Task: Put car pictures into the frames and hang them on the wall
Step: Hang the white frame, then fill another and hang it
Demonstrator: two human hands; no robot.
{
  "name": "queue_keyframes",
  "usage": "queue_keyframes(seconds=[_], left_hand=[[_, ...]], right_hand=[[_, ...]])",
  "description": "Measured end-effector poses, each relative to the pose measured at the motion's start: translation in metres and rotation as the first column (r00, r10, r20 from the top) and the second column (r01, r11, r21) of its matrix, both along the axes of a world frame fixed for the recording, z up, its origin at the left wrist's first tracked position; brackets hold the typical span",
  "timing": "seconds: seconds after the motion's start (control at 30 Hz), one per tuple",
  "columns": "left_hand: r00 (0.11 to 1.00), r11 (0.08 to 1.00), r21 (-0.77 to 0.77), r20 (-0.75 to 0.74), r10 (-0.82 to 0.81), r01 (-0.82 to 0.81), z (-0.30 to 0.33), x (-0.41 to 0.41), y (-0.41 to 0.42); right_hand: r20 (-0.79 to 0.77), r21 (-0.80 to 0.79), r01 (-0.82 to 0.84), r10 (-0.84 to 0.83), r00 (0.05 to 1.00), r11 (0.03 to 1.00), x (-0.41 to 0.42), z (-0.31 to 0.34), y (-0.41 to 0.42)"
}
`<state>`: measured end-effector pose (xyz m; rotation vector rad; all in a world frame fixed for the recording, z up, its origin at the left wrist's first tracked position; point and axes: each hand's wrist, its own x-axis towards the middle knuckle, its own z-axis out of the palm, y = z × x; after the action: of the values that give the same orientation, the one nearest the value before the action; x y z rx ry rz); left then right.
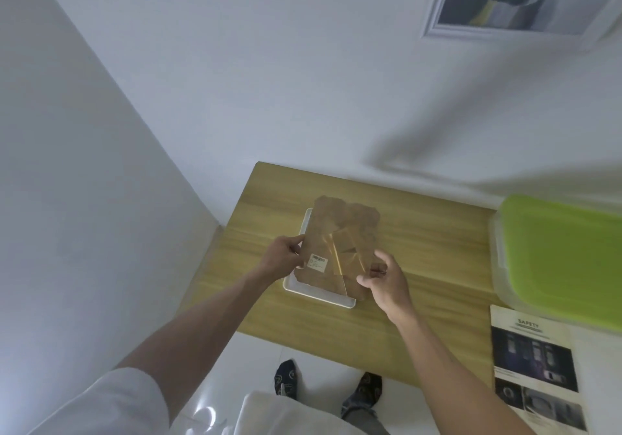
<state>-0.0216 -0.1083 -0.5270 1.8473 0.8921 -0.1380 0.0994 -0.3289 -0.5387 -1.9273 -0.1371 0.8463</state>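
Standing at the wooden table in a white corner, we see a framed picture hung on the far wall, upper right. A clear bin with a green lid sits at the table's right edge, with a printed sheet of car pictures just near of it. Centre-left lies a white frame, and above it we hold its brown backing board tilted: our left hand pinches its left edge, our right hand pinches the near right corner.
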Motion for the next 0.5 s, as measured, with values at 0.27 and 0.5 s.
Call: queue_keyframes(seconds=[0.27, 0.5], left_hand=[[0.999, 1.0, -0.004, 0.032, -0.027, 0.027, -0.019, -0.021, 0.018], [0.995, 0.998, -0.026, 0.085, -0.055, 0.057, -0.029, -0.029, 0.018]], right_hand=[[0.106, -0.101, 0.065, -0.054, 0.993, 0.993, -0.038, -0.004, 0.021], [0.159, -0.156, 0.09, -0.065, 0.985, 0.984, -0.045, -0.008, 0.025]])
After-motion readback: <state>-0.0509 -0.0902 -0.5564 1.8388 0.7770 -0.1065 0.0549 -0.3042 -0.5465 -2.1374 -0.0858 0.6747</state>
